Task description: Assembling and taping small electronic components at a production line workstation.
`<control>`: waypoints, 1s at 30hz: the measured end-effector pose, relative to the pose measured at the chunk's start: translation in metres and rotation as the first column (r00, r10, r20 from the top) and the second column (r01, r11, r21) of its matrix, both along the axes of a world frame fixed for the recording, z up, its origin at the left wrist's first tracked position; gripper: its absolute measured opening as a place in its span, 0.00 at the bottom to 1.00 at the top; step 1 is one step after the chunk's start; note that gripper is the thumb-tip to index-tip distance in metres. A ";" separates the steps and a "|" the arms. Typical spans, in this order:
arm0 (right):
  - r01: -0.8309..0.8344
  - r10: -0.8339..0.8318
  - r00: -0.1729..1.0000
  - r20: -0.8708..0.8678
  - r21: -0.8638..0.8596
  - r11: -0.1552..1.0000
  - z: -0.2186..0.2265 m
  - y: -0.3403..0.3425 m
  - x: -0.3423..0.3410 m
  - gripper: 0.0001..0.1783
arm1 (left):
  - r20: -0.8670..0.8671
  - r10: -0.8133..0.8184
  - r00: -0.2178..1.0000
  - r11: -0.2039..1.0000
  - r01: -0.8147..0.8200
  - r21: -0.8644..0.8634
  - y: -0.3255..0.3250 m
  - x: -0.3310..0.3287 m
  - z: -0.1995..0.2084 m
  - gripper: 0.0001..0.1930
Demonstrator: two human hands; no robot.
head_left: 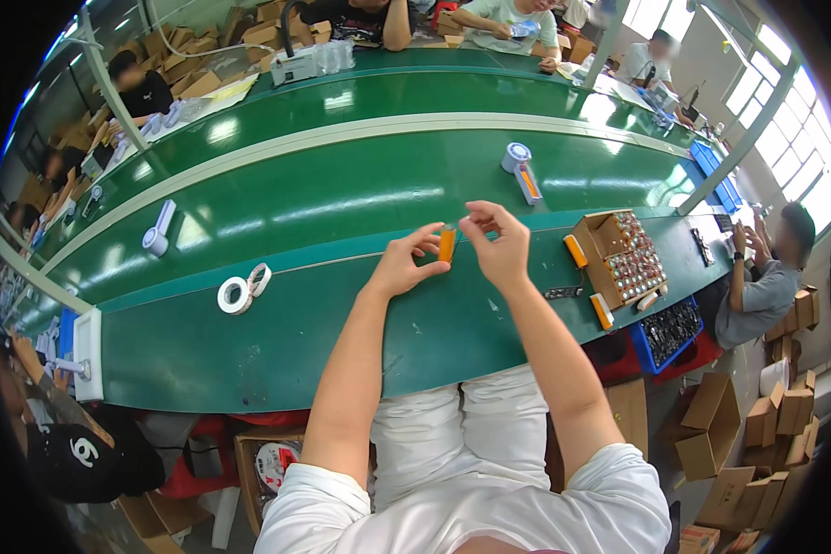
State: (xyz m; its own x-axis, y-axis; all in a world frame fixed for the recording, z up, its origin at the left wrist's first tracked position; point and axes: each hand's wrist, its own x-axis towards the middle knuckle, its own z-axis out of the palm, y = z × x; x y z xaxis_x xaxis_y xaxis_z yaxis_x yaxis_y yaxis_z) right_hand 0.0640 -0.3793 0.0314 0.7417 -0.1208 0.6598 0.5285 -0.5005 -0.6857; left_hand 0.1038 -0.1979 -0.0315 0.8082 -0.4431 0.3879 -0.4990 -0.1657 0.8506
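Observation:
My left hand [406, 261] pinches an orange battery [447, 244] upright between thumb and fingers, just above the green table [323, 319]. Close to the battery's top, my right hand [497, 242] has its thumb and fingertips drawn together. Whatever those fingertips hold, if anything, is too small to make out. A thin dark line, perhaps a wire, shows beside the battery. Right of my hands stands a cardboard box [603, 268] with rows of batteries. Loose orange batteries lie next to it, one of them an orange cell [575, 251] at its left side.
Two rolls of white tape [234, 295] lie to the left. Small white-and-grey devices rest on the green conveyor [342, 194], one a round-headed device [157, 238]. A blue crate [667, 334] of black parts sits at the right edge. Co-workers sit all around.

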 end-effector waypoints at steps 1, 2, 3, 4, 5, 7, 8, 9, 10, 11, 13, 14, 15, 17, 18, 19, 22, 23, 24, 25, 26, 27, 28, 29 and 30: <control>-0.032 0.035 0.999 -0.031 0.104 0.994 -0.012 0.007 0.006 0.12 | 0.001 0.013 1.000 1.000 -0.013 0.007 -0.002 0.002 -0.002 0.28; -0.068 0.082 0.995 -0.061 0.208 0.976 -0.024 0.017 0.011 0.12 | -0.053 0.027 0.998 0.996 -0.022 0.087 -0.002 0.005 -0.005 0.27; -0.067 0.097 0.990 -0.099 0.276 0.959 -0.034 0.021 0.014 0.14 | -0.109 0.046 0.993 0.986 -0.028 0.165 -0.001 0.007 -0.010 0.27; -0.083 0.115 0.989 -0.097 0.282 0.956 -0.042 0.023 0.017 0.14 | -0.114 0.041 0.993 0.999 -0.037 0.035 -0.004 0.006 -0.007 0.25; -0.082 0.131 0.986 -0.099 0.398 0.914 -0.052 0.024 0.019 0.17 | -0.114 0.058 0.992 0.998 -0.053 0.042 -0.005 0.005 -0.004 0.25; -0.109 0.232 0.958 -0.169 0.533 0.839 -0.074 0.025 0.026 0.26 | -0.061 0.173 0.983 0.985 -0.171 0.033 -0.006 0.003 0.003 0.25; -0.114 0.239 0.956 -0.171 0.535 0.837 -0.083 0.020 0.030 0.26 | -0.063 0.180 0.982 0.983 -0.178 0.035 -0.007 0.006 0.001 0.25; -0.170 0.329 0.906 -0.267 0.481 0.860 -0.085 0.022 0.029 0.26 | -0.100 0.160 0.982 0.987 -0.162 -0.004 -0.004 0.007 -0.002 0.25; -0.234 0.405 0.839 -0.364 0.430 0.872 -0.086 0.023 0.028 0.26 | -0.135 0.139 0.981 0.988 -0.146 -0.044 -0.001 0.008 -0.006 0.26; -0.241 0.416 0.832 -0.368 0.435 0.867 -0.089 0.022 0.028 0.26 | -0.141 0.151 0.978 0.987 -0.158 -0.039 0.001 0.007 -0.010 0.26; -0.172 0.293 0.839 -0.457 0.288 0.942 -0.098 0.019 0.037 0.26 | -0.072 0.079 0.994 0.996 -0.076 0.044 0.004 0.008 -0.012 0.27; -0.211 0.374 0.838 -0.397 0.397 0.893 -0.093 0.022 0.038 0.21 | -0.074 0.102 0.992 0.994 -0.099 0.049 0.004 0.005 -0.007 0.27; -0.201 0.406 0.853 -0.329 0.511 0.836 -0.088 0.021 0.037 0.19 | -0.047 0.106 0.993 0.994 -0.105 0.020 0.001 0.002 0.000 0.26; -0.196 0.408 0.892 -0.197 0.645 0.739 -0.081 0.018 0.039 0.14 | -0.018 0.152 0.988 0.988 -0.152 0.005 -0.001 0.000 0.005 0.26; -0.174 0.402 0.893 -0.201 0.671 0.721 -0.080 0.016 0.040 0.16 | 0.023 0.205 0.979 0.979 -0.205 0.001 0.000 0.003 0.001 0.26; -0.151 0.385 0.895 -0.224 0.661 0.735 -0.078 0.009 0.039 0.16 | 0.066 0.242 0.968 0.970 -0.242 -0.008 -0.003 0.005 -0.002 0.26; -0.120 0.367 0.896 -0.249 0.661 0.741 -0.080 0.001 0.034 0.16 | 0.055 0.433 0.900 0.900 -0.435 0.017 0.011 -0.013 0.007 0.19; -0.111 0.369 0.889 -0.270 0.655 0.747 -0.082 0.001 0.034 0.17 | -0.009 0.517 0.856 0.856 -0.516 0.040 0.018 -0.022 0.010 0.17; -0.101 0.368 0.883 -0.291 0.648 0.755 -0.082 0.002 0.034 0.17 | 0.016 0.579 0.815 0.813 -0.579 0.060 0.031 -0.032 0.011 0.14; -0.100 0.371 0.887 -0.273 0.672 0.734 -0.081 -0.005 0.036 0.17 | 0.065 0.628 0.776 0.765 -0.630 0.134 0.040 -0.039 0.019 0.14; -0.096 0.377 0.885 -0.272 0.687 0.720 -0.081 -0.014 0.039 0.17 | 0.119 0.667 0.736 0.709 -0.675 0.203 0.052 -0.044 0.028 0.14; -0.095 0.385 0.880 -0.278 0.690 0.717 -0.080 -0.013 0.039 0.17 | 0.256 0.730 0.634 0.593 -0.773 0.223 0.075 -0.052 0.029 0.15; -0.101 0.394 0.879 -0.270 0.701 0.706 -0.077 -0.009 0.038 0.17 | 0.323 0.786 0.527 0.492 -0.850 0.189 0.108 -0.054 0.018 0.12; -0.110 0.398 0.876 -0.272 0.690 0.715 -0.074 -0.004 0.036 0.17 | 0.451 0.786 0.423 0.379 -0.906 0.189 0.144 -0.060 0.014 0.14; -0.117 0.399 0.875 -0.274 0.680 0.723 -0.070 0.000 0.035 0.17 | 0.435 0.826 0.358 0.224 -0.918 0.328 0.174 -0.068 0.008 0.15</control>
